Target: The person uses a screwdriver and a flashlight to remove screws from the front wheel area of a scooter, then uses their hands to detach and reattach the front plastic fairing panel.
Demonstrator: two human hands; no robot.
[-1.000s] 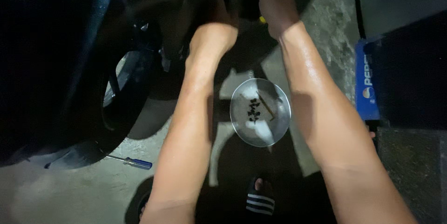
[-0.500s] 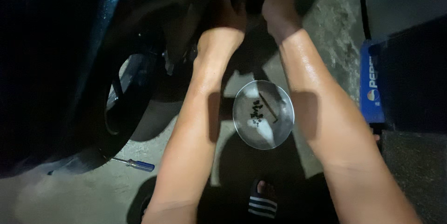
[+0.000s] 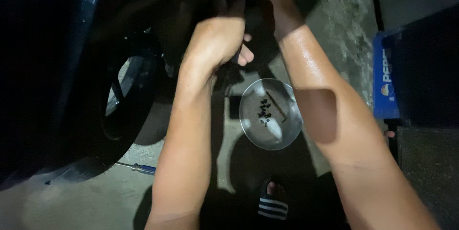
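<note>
— Where were the 2 hands?

— Both were up against the dark vehicle part [image 3: 248,5] by the wheel [image 3: 122,101]. The left hand [image 3: 215,41] was curled into a fist around something dark; what it clamped I couldn't tell. The right hand [image 3: 282,0] reached into shadow, its fingers hidden, so its grip was unclear.

— Any change from half a second before?

— The left hand had dropped lower and nearer the camera; the right stayed high.

— And around them?

— A round metal bowl [image 3: 253,129] with small dark fasteners [image 3: 264,111] lay on the floor below the forearms. A blue-handled screwdriver [image 3: 138,167] lay beside the tyre, and a blue crate [image 3: 385,79] stood at right.
</note>
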